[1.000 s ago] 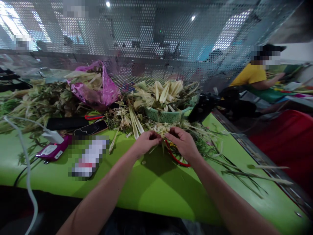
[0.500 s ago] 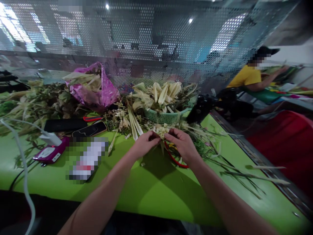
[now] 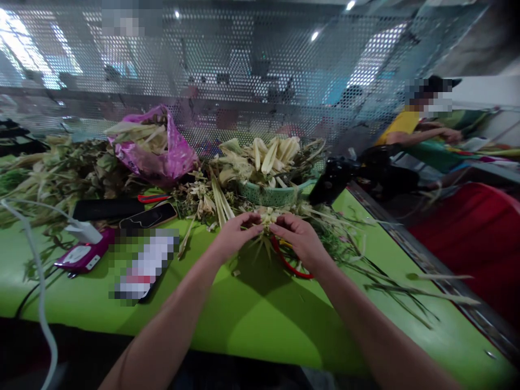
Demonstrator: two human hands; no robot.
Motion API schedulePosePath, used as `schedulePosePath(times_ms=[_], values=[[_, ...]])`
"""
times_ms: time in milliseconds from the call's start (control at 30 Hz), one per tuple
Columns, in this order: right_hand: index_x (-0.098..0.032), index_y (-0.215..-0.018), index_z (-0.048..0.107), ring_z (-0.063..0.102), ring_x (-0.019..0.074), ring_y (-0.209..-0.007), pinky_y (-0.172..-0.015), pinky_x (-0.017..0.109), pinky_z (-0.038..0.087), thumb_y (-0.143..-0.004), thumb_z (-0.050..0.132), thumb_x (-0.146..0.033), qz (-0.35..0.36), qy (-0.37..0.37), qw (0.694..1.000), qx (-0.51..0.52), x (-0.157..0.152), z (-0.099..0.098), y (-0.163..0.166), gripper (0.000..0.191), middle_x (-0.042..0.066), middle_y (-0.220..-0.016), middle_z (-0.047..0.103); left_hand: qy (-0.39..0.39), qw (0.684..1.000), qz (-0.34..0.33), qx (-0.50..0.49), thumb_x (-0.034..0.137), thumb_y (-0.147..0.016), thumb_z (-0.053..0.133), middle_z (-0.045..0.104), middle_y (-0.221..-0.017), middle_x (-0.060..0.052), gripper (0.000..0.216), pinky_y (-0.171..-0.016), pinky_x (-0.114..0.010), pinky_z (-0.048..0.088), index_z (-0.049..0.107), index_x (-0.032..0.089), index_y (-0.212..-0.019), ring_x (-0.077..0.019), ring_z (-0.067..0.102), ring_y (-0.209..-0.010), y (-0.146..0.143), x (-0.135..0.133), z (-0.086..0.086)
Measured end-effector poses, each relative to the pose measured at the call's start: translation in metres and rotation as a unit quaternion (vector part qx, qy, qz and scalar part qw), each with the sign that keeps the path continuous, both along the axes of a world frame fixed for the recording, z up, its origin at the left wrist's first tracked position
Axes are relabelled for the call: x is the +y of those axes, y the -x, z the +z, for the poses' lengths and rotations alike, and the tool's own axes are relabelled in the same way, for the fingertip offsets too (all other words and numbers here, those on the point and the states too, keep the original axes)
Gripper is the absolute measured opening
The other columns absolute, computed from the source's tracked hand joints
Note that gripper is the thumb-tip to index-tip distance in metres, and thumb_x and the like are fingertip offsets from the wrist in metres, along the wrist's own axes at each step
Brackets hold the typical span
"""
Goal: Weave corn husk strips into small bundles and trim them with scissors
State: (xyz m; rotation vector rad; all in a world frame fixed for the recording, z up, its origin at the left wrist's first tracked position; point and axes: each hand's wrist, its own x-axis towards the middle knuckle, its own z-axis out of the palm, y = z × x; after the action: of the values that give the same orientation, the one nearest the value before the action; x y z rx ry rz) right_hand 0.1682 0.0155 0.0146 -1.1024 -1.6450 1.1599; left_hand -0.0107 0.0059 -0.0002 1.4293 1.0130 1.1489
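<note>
Tips (image 3: 262, 248) spread wider, leaf piece (image 3: 268, 216) between hands (image 3: 299, 235), long axis toward wearer

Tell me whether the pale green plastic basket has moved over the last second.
No. Against the grey perforated metal screen behind it, the pale green plastic basket keeps its place; the whole view shifts slightly.

Left-hand grip (image 3: 238, 234), right-hand grip (image 3: 299, 234), both seemingly on pale plant piece (image 3: 267, 217)

Grn tbl (image 3: 260, 325): purple pwr box (image 3: 83, 260), blk phone (image 3: 148, 216), dried leaves (image 3: 69, 170) on L; loose stalks (image 3: 442, 296) on R.
</note>
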Motion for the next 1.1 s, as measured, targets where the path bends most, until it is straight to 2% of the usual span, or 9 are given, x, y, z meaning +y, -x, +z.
schedulePosePath(times_ms=[100,300,467,533,667,833,1100], values=[[-0.018,-0.080,0.063,0.051,0.0141,-0.066,-0.064,0.027,0.041,-0.073,0.068,-0.041,0.011,-0.001,1.000,-0.007,-0.002,0.000,0.002,0.024,-0.001,-0.072,0.059,0.026,0.999,-0.002,-0.042,0.029,-0.070,0.071,0.064,-0.081,-0.003,0.022,-0.076,-0.028,0.044,0.061,0.014,-0.083,-0.0140,0.056,-0.077,-0.003,0.001,-0.001],[-0.020,-0.097,0.061,0.057,0.0176,-0.082,-0.075,0.030,0.044,-0.071,0.070,-0.038,0.045,0.036,0.997,0.044,-0.002,-0.003,0.004,0.033,0.003,-0.089,0.064,0.068,0.983,0.054,-0.163,0.024,-0.061,0.076,0.060,-0.074,0.002,0.028,-0.075,-0.025,0.042,0.058,0.014,-0.080,-0.0089,0.054,-0.071,-0.002,0.001,0.002],[-0.019,-0.079,0.063,0.054,0.0159,-0.068,-0.067,0.030,0.043,-0.070,0.069,-0.037,0.033,0.038,0.999,0.012,-0.001,-0.006,0.005,0.021,0.000,-0.074,0.062,0.090,0.976,0.040,-0.193,0.023,-0.063,0.075,0.063,-0.081,-0.001,0.031,-0.078,-0.026,0.042,0.060,0.014,-0.088,-0.0101,0.056,-0.075,-0.002,-0.001,0.004],[-0.019,-0.077,0.063,0.052,0.0149,-0.066,-0.065,0.028,0.042,-0.071,0.069,-0.037,0.032,0.038,0.999,0.011,-0.003,-0.005,0.006,0.020,-0.001,-0.071,0.061,0.100,0.977,0.027,-0.186,0.023,-0.064,0.075,0.065,-0.083,-0.003,0.033,-0.077,-0.027,0.042,0.062,0.013,-0.093,-0.0108,0.056,-0.076,-0.003,-0.001,0.005],[-0.019,-0.076,0.062,0.050,0.0137,-0.064,-0.063,0.027,0.040,-0.072,0.068,-0.037,0.035,0.035,0.999,0.016,-0.004,-0.004,0.007,0.019,-0.002,-0.069,0.058,0.093,0.981,0.011,-0.170,0.026,-0.067,0.073,0.066,-0.083,-0.004,0.027,-0.075,-0.026,0.043,0.065,0.012,-0.088,-0.0105,0.056,-0.073,-0.003,-0.003,0.005],[-0.019,-0.072,0.061,0.048,0.0133,-0.061,-0.059,0.026,0.039,-0.070,0.068,-0.039,0.001,0.014,1.000,0.006,-0.003,-0.006,0.007,0.022,-0.002,-0.066,0.056,0.106,0.972,0.037,-0.207,0.024,-0.061,0.078,0.066,-0.082,-0.003,0.034,-0.077,-0.027,0.046,0.062,0.014,-0.089,-0.0105,0.058,-0.073,-0.005,-0.002,0.000],[-0.019,-0.068,0.056,0.043,0.0124,-0.054,-0.052,0.026,0.035,-0.070,0.068,-0.041,-0.059,-0.008,0.998,0.017,-0.005,-0.015,0.016,0.025,-0.003,-0.060,0.051,0.098,0.950,0.095,-0.282,0.025,-0.062,0.077,0.063,-0.078,0.001,0.028,-0.077,-0.026,0.046,0.058,0.017,-0.081,-0.0102,0.058,-0.072,-0.024,-0.003,-0.009]])
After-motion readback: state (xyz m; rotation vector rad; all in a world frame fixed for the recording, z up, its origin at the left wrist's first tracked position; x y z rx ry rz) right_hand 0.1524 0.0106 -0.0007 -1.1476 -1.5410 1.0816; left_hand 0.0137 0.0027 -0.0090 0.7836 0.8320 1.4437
